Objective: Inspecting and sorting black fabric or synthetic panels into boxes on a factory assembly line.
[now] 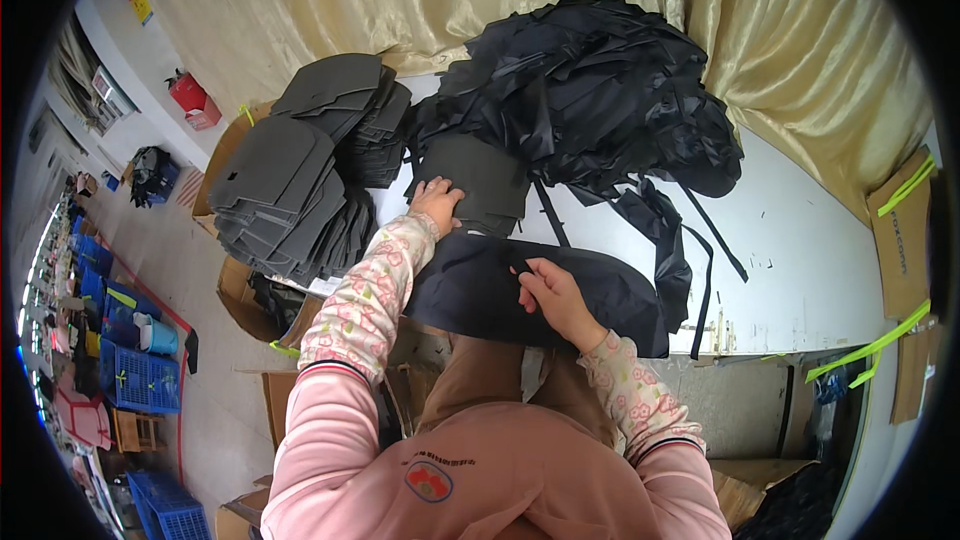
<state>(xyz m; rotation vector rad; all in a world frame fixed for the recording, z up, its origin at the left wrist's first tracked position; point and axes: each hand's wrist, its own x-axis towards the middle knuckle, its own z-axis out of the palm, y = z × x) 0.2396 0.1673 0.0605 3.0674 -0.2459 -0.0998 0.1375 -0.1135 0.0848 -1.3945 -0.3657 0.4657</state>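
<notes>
Center of the frame, the left hand [437, 206] lies spread on stacked gray panels [478, 175], perhaps steadying them; just below, the right hand [556, 298] pinches black fabric [460, 285], laid close probably for easy reach.

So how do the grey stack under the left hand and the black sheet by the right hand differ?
The grey stack is dull grey; the black sheet is much darker. The grey stack shows layered edges; the black sheet looks like one piece. The black sheet spreads wider than the grey stack. Both lie before the person.
</notes>
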